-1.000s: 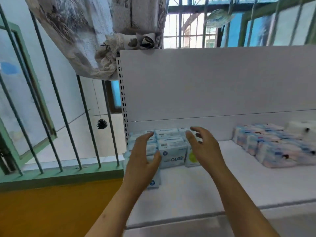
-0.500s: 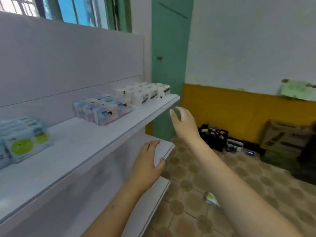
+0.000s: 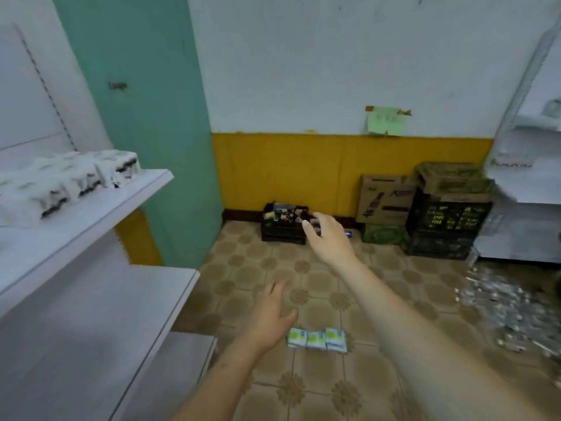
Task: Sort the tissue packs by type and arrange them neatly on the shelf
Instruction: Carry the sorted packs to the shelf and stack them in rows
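Note:
A small row of white tissue packs with green dots (image 3: 317,341) lies on the tiled floor, low in the middle. My left hand (image 3: 271,314) hovers just left of and above them, fingers relaxed, holding nothing. My right hand (image 3: 326,235) is stretched out farther ahead, empty, fingers loosely spread. White tissue packs with black print (image 3: 69,180) stand in rows on the upper shelf board (image 3: 91,217) at the left.
A lower shelf board (image 3: 127,299) juts out at the left. A green door (image 3: 142,117) stands behind the shelf. A black crate with small items (image 3: 283,229), cardboard boxes (image 3: 385,199) and dark crates (image 3: 446,226) line the wall. Clear plastic bottles (image 3: 510,317) lie at the right.
My view has swung from the shelf to the right and down onto the floor. Both hands left the packs on the shelf and now reach out over the floor, empty.

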